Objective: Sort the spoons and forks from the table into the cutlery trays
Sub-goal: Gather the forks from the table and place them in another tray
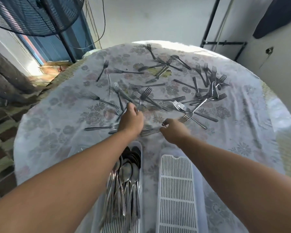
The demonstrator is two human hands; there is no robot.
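Reaching out over the middle of the frame, your left hand (131,118) has its fingers curled round the handle of a slim stainless-steel fork (144,96), whose tines stick up just above your knuckles. Your right hand (172,130) sits just right of centre with thumb and fingertips pinched together; motion blur hides whether they hold a fork handle, so I cannot tell what that grip contains. A blurred pair of steel forks (148,130) lies on the cloth between your two wrists.

Both hands work over a round table covered with a pale floral tablecloth (60,125). Many loose steel forks are scattered across the upper half of the cloth, with a tangled heap of forks (207,91) at the upper right and a dark-bowled metal spoon (181,61) near the top centre. A single spoon (101,128) lies flat at the centre left, just beside your left wrist.

At the bottom centre stand two trays side by side. The left clear plastic cutlery tray (140,149) is filled with steel spoons (127,174), their bowls pointing up the frame. The right white slatted plastic tray (175,190) holds no cutlery that can be seen.

A dark mesh fan guard (32,15) fills the upper left corner.
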